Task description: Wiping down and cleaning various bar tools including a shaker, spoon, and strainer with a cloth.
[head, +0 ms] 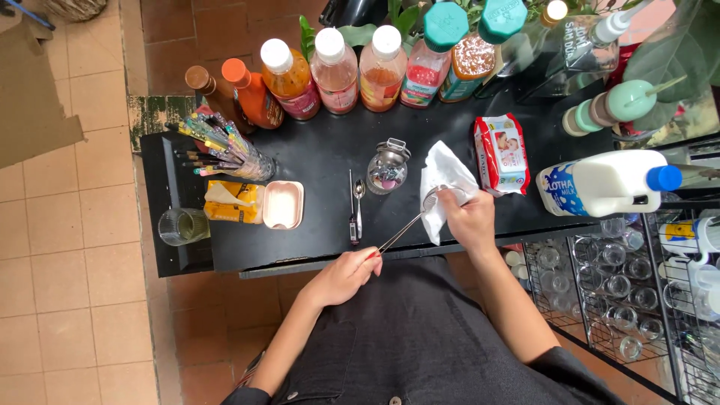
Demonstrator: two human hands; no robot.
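Observation:
My left hand (346, 276) grips the thin metal handle of a small strainer (409, 225) near the front edge of the black table (322, 157). My right hand (466, 217) holds a white cloth (442, 176) pressed around the strainer's round head, which is mostly hidden by the cloth. A spoon (359, 202) and a slim dark tool lie just left of the strainer, beside a small glass jar (387, 166) with a metal clasp lid.
A row of syrup bottles (334, 69) lines the table's far edge. A glass of colourful straws (225, 146), a yellow packet with a pink open lid (259, 202), an empty glass (182, 226), a wet-wipes pack (501, 152) and a milk jug (607, 182) surround it. Wire racks of glasses (615, 285) stand at right.

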